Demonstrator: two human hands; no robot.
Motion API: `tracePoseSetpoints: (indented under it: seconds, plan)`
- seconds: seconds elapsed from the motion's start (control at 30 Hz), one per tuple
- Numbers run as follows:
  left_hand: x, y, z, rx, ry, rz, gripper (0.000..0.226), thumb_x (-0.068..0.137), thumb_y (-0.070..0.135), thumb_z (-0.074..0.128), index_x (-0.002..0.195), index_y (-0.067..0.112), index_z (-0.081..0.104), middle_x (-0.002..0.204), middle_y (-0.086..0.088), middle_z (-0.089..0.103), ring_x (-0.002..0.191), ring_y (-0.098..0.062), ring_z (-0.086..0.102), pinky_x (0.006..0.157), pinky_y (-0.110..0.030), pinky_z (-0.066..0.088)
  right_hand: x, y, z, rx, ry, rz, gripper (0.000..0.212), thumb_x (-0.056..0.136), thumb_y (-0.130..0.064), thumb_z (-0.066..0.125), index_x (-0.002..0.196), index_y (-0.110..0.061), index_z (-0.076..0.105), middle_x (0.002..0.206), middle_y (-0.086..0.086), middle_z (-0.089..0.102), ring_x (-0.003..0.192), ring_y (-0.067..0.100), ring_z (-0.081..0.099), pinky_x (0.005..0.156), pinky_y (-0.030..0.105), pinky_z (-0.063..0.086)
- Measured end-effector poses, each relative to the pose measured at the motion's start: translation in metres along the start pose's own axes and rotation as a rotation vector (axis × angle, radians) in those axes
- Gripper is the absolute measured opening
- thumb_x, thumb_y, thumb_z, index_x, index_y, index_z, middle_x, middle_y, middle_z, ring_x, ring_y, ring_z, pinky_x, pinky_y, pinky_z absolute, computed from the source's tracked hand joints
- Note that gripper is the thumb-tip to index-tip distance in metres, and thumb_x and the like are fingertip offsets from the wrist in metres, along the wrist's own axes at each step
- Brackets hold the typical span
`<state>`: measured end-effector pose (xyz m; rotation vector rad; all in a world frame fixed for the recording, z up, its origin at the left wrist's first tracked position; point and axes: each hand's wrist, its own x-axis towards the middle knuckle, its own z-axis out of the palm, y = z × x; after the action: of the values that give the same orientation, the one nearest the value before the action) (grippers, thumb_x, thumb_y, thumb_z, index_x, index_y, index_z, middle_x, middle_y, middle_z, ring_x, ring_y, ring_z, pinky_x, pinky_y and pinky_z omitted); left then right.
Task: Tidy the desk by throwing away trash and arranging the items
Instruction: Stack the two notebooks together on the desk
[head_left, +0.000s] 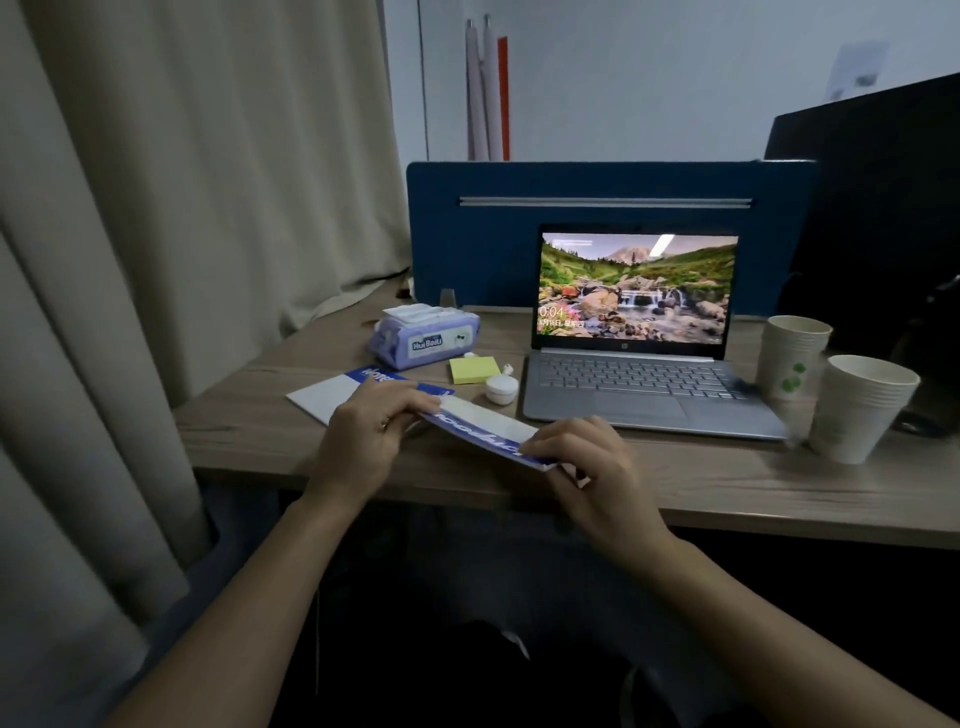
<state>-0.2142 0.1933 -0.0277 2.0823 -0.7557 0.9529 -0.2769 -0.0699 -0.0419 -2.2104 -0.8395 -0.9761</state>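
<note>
Both hands hold a white notebook with a blue lettered edge (480, 431), lifted and tilted above the wooden desk (727, 483). My left hand (363, 431) grips its left end and my right hand (582, 457) pinches its right end. A second white and blue notebook (337, 389) lies flat on the desk behind my left hand. Nearby sit a purple pack of wet wipes (423, 340), a yellow sticky-note pad (474, 370) and a small white earbud case (502, 388) with its lid open.
An open laptop (636, 364) with its screen lit stands at mid-desk before a blue partition (613, 208). Two stacks of paper cups (792, 358) (862, 405) stand at the right, beside a dark monitor (883, 208). A beige curtain (182, 208) hangs along the left.
</note>
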Motion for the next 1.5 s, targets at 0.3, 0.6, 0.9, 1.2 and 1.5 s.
tracePoseSetpoints:
  seconds: [0.3, 0.6, 0.9, 1.2, 1.5]
  plan:
    - [-0.003, -0.028, -0.003, 0.02, 0.054, -0.061, 0.028, 0.084, 0.001, 0.073, 0.097, 0.025, 0.07, 0.099, 0.008, 0.072, 0.099, 0.0, 0.062, 0.089, -0.006, 0.041, 0.009, 0.004, 0.018, -0.015, 0.103, -0.033, 0.021, 0.089, -0.011, 0.056, 0.104, -0.017, 0.069, 0.104, -0.004, 0.066, 0.096, 0.01, 0.054, 0.081, 0.017, 0.042]
    - [0.004, -0.035, 0.019, -0.501, -0.046, -0.576, 0.048, 0.084, 0.051, 0.059, 0.124, 0.025, 0.06, 0.129, -0.002, 0.064, 0.118, -0.014, 0.062, 0.092, -0.031, 0.054, -0.001, 0.029, 0.001, -0.014, 0.196, 0.064, 0.039, 0.074, 0.022, 0.064, 0.09, -0.013, 0.068, 0.096, -0.009, 0.064, 0.094, 0.011, 0.061, 0.08, 0.022, 0.049]
    - [0.031, -0.026, 0.041, -0.964, 0.001, -0.99, 0.031, 0.096, 0.032, 0.06, 0.123, 0.018, 0.067, 0.113, -0.01, 0.075, 0.101, -0.024, 0.073, 0.081, -0.039, 0.059, -0.009, 0.047, -0.014, 0.189, 0.186, 0.314, 0.044, 0.077, 0.024, 0.063, 0.087, -0.019, 0.06, 0.105, -0.009, 0.067, 0.112, 0.006, 0.062, 0.094, 0.019, 0.051]
    - [0.027, -0.035, 0.062, -0.975, -0.143, -1.023, 0.034, 0.089, 0.014, 0.066, 0.122, 0.009, 0.061, 0.107, -0.018, 0.075, 0.089, -0.032, 0.075, 0.062, -0.037, 0.06, -0.001, 0.066, -0.023, 0.608, 0.207, 0.878, 0.035, 0.092, -0.008, 0.061, 0.121, -0.025, 0.055, 0.135, -0.003, 0.056, 0.118, 0.02, 0.061, 0.09, 0.043, 0.057]
    - [0.022, -0.029, 0.073, -0.91, 0.124, -0.947, 0.029, 0.091, 0.003, 0.065, 0.104, 0.023, 0.05, 0.11, -0.01, 0.066, 0.078, -0.015, 0.076, 0.054, -0.029, 0.058, 0.029, 0.052, 0.011, 1.215, 0.024, 1.092, 0.026, 0.099, -0.027, 0.053, 0.119, -0.012, 0.06, 0.108, 0.01, 0.074, 0.101, 0.025, 0.072, 0.076, 0.034, 0.06]
